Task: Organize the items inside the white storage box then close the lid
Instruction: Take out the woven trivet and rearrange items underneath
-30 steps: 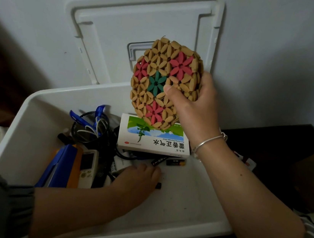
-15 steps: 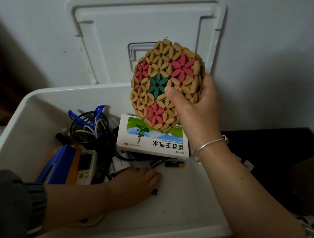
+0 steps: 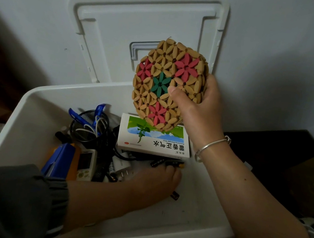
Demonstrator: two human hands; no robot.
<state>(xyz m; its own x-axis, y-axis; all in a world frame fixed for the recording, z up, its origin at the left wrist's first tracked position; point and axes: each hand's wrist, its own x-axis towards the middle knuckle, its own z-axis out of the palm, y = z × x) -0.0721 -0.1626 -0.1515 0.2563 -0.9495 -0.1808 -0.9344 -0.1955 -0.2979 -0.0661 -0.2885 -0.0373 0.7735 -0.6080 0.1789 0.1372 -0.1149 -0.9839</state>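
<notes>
Wooden, petal-shaped beads in tan, red and green make up a round mat (image 3: 163,75), which the right hand (image 3: 196,104) grips by its right edge, thumb pressed on the front and fingers wrapped behind. The mat stands nearly upright in the air above the far side of the white storage box (image 3: 32,122), its lower edge just over a white and green medicine carton (image 3: 155,142) that lies flat inside. A silver bracelet (image 3: 210,146) circles the right wrist. The left hand (image 3: 153,182) reaches into the box with its back turned up and its fingertips down near two dark batteries (image 3: 168,163) at the carton's near edge; I cannot tell whether its fingers hold anything. A small black piece (image 3: 175,195) lies just beside that hand on the box floor. Left of the carton sit a black mesh cup (image 3: 89,128) with blue pens, a white remote (image 3: 86,163) and a blue stapler (image 3: 60,158). The box lid (image 3: 144,23) leans upright against the wall behind, off the box.
</notes>
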